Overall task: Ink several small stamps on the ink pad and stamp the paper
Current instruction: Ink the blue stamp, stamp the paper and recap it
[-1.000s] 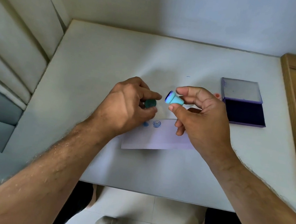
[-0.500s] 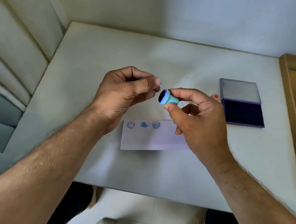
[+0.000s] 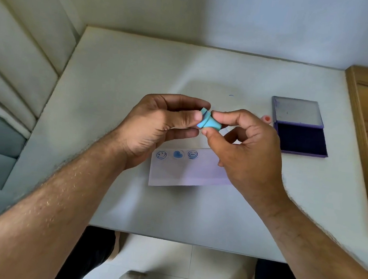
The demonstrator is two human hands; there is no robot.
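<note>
Three prints done on the paper (image 3: 186, 171) near me, and both hands, left hand (image 3: 157, 127) and right hand (image 3: 245, 150), pinch a teal stamp (image 3: 211, 122) above it, ink pad (image 3: 301, 140) open far right, so more stamping left.

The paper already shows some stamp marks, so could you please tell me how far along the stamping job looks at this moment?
Done: the paper carries three blue prints along its top edge, two smiley faces and a heart between them. In hand: both the left hand and the right hand hold a teal stamp above the table, off the paper. Left: a pink stamp sits beside the open ink pad, and most of the paper is bare.
</note>
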